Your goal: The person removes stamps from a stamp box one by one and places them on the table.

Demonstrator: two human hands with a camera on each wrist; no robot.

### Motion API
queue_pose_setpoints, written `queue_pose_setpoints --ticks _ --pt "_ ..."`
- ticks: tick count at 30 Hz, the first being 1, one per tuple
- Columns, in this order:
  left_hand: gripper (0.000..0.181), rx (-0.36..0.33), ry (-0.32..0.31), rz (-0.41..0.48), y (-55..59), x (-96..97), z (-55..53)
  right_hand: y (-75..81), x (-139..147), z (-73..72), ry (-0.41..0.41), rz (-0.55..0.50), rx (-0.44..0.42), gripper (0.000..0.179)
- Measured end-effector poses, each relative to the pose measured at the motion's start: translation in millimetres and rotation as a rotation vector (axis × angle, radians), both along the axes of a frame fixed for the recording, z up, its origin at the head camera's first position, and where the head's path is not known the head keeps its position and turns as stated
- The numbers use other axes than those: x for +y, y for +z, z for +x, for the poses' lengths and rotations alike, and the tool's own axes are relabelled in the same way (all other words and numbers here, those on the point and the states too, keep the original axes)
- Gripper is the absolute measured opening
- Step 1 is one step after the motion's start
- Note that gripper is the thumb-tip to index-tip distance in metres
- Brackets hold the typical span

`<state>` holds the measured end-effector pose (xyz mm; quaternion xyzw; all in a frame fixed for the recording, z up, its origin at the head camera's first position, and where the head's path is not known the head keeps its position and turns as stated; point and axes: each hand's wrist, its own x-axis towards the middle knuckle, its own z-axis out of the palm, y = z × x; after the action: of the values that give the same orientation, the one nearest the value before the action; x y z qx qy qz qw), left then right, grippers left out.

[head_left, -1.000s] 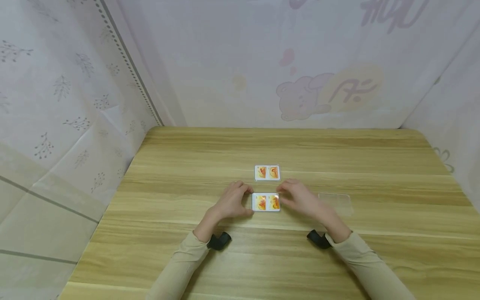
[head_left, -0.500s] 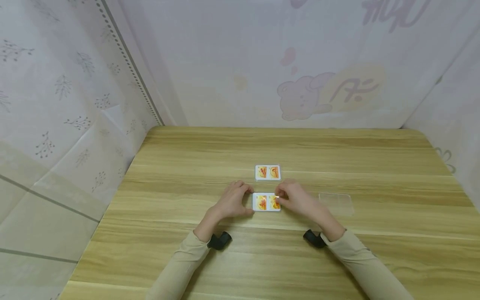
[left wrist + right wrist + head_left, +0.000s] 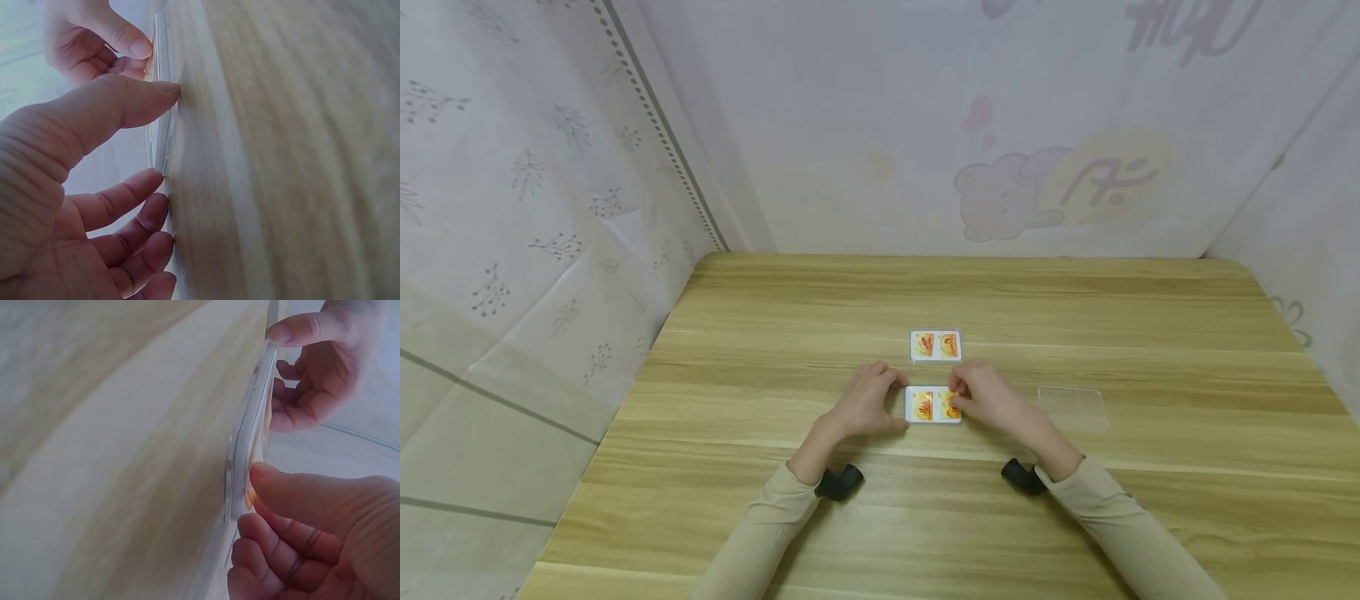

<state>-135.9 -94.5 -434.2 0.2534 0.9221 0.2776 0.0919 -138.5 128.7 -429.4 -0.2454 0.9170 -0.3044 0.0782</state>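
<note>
A flat clear case (image 3: 933,420) with a white insert lies on the wooden table, bearing two small orange-and-yellow pictures side by side. My left hand (image 3: 867,402) holds its left end, thumb at the near corner and forefinger at the far corner. In the left wrist view, the thumb (image 3: 147,100) lies along the case's side edge. At the right end, my right hand (image 3: 996,402) pinches the right picture piece (image 3: 950,412) between thumb and forefinger, partly covering it. From the right wrist view, a bit of orange (image 3: 250,500) shows by the thumb (image 3: 275,484).
Just beyond lies a second, similar case (image 3: 936,359) with two orange pictures. A transparent lid-like plate (image 3: 1071,408) rests on the wooden table (image 3: 820,308) to the right, close to the right wrist. Patterned curtains (image 3: 850,125) stand behind the table and at its sides.
My right hand has moved slightly left, from the case's right edge onto the right picture, and its thumb and forefinger have come together. The left hand has stayed in place.
</note>
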Motion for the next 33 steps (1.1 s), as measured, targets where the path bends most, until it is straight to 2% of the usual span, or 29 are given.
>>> queue_pose_setpoints --ticks 14,24,33 --pt "0.05 0.004 0.0 0.003 0.4 -0.2 0.2 1.8 -4.2 -0.7 -0.03 -0.008 -0.005 0.019" --pt "0.05 -0.011 0.007 -0.004 0.6 0.1 0.0 4.6 -6.2 0.9 -0.036 -0.031 -0.019 0.018" --pt "0.05 -0.01 0.008 -0.002 0.0 -0.2 0.1 0.7 -4.7 0.2 -0.063 -0.06 -0.03 0.016"
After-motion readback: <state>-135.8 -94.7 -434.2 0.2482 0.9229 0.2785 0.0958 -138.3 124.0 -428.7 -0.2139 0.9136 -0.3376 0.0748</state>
